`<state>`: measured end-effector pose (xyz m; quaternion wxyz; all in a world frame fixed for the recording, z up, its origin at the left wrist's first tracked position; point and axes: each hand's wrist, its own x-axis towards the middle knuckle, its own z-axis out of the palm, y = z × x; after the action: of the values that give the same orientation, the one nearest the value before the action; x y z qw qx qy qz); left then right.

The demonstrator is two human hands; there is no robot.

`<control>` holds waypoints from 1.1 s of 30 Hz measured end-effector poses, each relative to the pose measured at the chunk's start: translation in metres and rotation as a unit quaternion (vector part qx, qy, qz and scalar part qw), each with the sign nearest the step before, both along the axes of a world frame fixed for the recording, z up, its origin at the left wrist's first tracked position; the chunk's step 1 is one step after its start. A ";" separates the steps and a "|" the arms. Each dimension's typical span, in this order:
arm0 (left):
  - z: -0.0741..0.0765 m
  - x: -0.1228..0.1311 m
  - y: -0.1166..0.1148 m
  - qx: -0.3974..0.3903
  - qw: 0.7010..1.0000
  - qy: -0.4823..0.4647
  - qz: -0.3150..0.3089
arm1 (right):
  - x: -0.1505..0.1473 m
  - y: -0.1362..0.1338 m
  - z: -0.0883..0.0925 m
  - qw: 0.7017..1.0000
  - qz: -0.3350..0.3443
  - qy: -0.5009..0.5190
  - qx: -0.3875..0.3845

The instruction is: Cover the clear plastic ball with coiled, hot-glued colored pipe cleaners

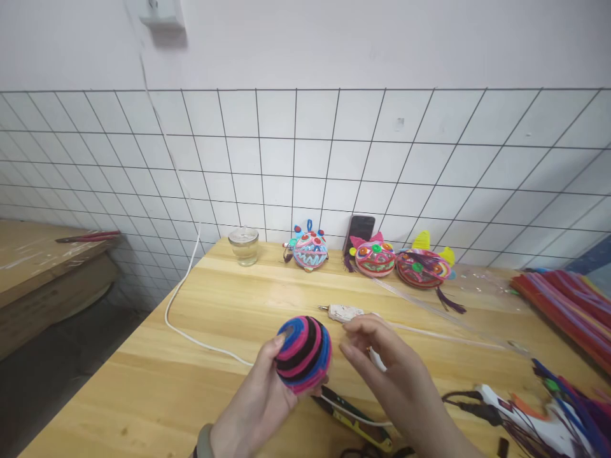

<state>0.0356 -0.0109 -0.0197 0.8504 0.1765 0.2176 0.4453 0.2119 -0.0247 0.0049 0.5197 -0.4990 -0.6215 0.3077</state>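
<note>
My left hand (267, 388) is closed around a rounded piece (305, 353) covered in fuzzy pink, black and blue stripes, its thumb on the upper left edge. Just to the right is my right hand (391, 375), its thumb and forefinger a little apart and no object visible between them. Behind it lies a pen-like tool (344, 312) with a whitish, stained handle and a metal tip pointing left. Below the hands is a dark tool with yellow-green parts (358, 423), crossed by a white cord and partly hidden by my right hand.
Along the wall stand a glass cup (244, 247), several fuzzy decorated round figures (310, 249) and a phone (361, 230). At right are colourful fuzzy stems (563, 312) and a white power strip (520, 413) with plugs. A white cable (184, 280) trails over the table's left edge.
</note>
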 end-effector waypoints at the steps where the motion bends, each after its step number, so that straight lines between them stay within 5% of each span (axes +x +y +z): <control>1: 0.000 0.001 -0.001 0.010 1.000 0.004 -0.002 | -0.002 -0.003 0.001 0.999 0.026 -0.035 0.020; 4: -0.002 0.004 -0.005 0.038 0.999 0.011 -0.006 | -0.006 -0.010 0.004 0.989 0.082 -0.107 0.053; 10: -0.003 0.006 -0.008 0.048 0.996 0.075 -0.019 | -0.008 -0.011 0.008 0.989 0.091 -0.113 0.015; 19: -0.004 0.002 -0.002 0.004 1.000 0.007 -0.015 | 0.021 0.006 0.016 0.995 -0.047 -0.070 -0.056; 26: 0.001 0.007 -0.005 0.026 1.000 -0.005 0.015 | -0.014 -0.016 0.007 0.954 0.088 -0.243 0.152; 33: 0.005 0.012 -0.012 0.036 0.994 0.081 0.066 | -0.032 -0.023 -0.007 0.903 0.015 -0.321 0.283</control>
<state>0.0475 -0.0227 -0.0150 0.7917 0.2278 0.2811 0.4923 0.1802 -0.0474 -0.0023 0.4066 -0.3932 -0.8231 -0.0509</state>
